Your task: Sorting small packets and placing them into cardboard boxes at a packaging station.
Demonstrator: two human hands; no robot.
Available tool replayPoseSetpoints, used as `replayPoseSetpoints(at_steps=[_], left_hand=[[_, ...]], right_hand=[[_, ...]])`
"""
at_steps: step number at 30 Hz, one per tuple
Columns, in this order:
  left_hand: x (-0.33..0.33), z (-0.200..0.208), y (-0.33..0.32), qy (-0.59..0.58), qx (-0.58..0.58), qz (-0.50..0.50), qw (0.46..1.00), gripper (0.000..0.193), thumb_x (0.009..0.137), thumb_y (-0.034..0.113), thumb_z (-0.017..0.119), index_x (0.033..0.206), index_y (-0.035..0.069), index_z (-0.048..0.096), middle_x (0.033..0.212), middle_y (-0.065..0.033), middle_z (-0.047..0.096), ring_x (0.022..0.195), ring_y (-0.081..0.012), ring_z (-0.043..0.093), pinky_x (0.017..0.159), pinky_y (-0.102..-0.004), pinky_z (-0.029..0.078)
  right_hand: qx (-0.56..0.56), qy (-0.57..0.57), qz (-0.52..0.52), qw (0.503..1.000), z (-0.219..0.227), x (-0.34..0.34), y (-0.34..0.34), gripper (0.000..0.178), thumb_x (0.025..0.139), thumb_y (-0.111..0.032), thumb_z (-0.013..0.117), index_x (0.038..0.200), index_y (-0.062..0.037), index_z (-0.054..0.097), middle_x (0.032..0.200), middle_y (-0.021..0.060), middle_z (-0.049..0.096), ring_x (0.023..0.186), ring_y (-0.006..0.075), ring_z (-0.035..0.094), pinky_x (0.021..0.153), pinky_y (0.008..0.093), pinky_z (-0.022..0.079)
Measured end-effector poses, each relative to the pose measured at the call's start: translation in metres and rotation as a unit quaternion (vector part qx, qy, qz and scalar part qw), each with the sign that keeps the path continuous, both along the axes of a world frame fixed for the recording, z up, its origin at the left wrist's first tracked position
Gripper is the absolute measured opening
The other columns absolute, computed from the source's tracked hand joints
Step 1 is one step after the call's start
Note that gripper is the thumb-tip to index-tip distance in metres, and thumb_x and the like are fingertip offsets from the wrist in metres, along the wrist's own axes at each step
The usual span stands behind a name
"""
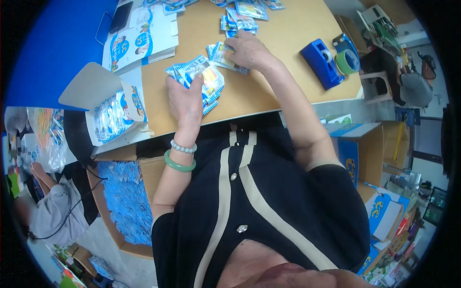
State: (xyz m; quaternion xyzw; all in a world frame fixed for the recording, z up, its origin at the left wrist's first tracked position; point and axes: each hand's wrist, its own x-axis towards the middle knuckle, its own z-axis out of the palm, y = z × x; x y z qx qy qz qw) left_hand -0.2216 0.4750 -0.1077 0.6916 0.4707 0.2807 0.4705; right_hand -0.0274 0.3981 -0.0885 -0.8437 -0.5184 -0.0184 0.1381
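My left hand (186, 102) is closed round a bunch of small blue-and-white packets (210, 79), its thumb lying over them. Just to the right, my right hand (249, 51) bends its fingers over another few packets (222, 56) on the tan tabletop (245, 93). The two groups lie close together. Beyond my right hand is a loose pile of similar packets (242, 20). At the left edge of the table, an open white box (77, 91) holds a row of packets standing close together (113, 117).
Flat printed cartons (139, 41) are stacked at the back left, with a dark phone (121, 17) on them. A blue tape dispenser (321, 65) and green tape roll (347, 62) stand right. Below left, a cardboard box (129, 247) is full of packets. Another person (60, 211) sits far left.
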Motion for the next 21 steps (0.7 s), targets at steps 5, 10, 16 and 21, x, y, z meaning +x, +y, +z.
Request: replayPoseSetpoints(at_steps=[5, 10, 16, 21], left_hand=[[0.000, 0.004, -0.003, 0.039, 0.019, 0.008, 0.999, 0.052, 0.080, 0.033, 0.071, 0.111, -0.001, 0.048, 0.108, -0.0203, 0.062, 0.102, -0.0375, 0.060, 0.088, -0.0466, 0.045], [-0.002, 0.006, -0.003, 0.056, 0.014, 0.008, 0.998, 0.053, 0.080, 0.033, 0.070, 0.113, -0.001, 0.047, 0.110, -0.0200, 0.061, 0.103, -0.0374, 0.060, 0.088, -0.0465, 0.045], [-0.007, 0.001, -0.002, 0.023, 0.012, 0.002, 1.000, 0.054, 0.081, 0.033, 0.070, 0.115, -0.001, 0.046, 0.111, -0.0199, 0.060, 0.104, -0.0372, 0.060, 0.089, -0.0463, 0.045], [-0.006, -0.003, 0.000, 0.037, 0.011, 0.016, 0.999, 0.054, 0.082, 0.032, 0.069, 0.116, -0.001, 0.046, 0.111, -0.0198, 0.060, 0.103, -0.0371, 0.060, 0.089, -0.0459, 0.045]], right_hand=[[-0.187, 0.090, 0.065, 0.976, 0.038, -0.018, -0.001, 0.047, 0.081, -0.022, 0.069, 0.123, -0.0058, 0.055, 0.112, 0.0163, 0.061, 0.108, 0.0299, 0.058, 0.092, 0.0382, 0.046], [-0.002, 0.313, -0.009, 0.950, 0.016, 0.026, -0.019, 0.052, 0.079, -0.020, 0.069, 0.125, -0.0023, 0.053, 0.114, 0.0154, 0.064, 0.104, 0.0262, 0.061, 0.088, 0.0369, 0.048], [-0.064, 0.022, -0.062, 0.996, 0.014, 0.199, 0.023, 0.053, 0.083, -0.024, 0.063, 0.129, -0.0015, 0.051, 0.119, 0.0126, 0.063, 0.108, 0.0264, 0.060, 0.092, 0.0367, 0.046], [-0.086, 0.001, -0.033, 0.996, -0.010, 0.183, 0.063, 0.054, 0.083, -0.028, 0.065, 0.130, -0.0045, 0.051, 0.122, 0.0165, 0.061, 0.111, 0.0297, 0.059, 0.093, 0.0378, 0.047]])
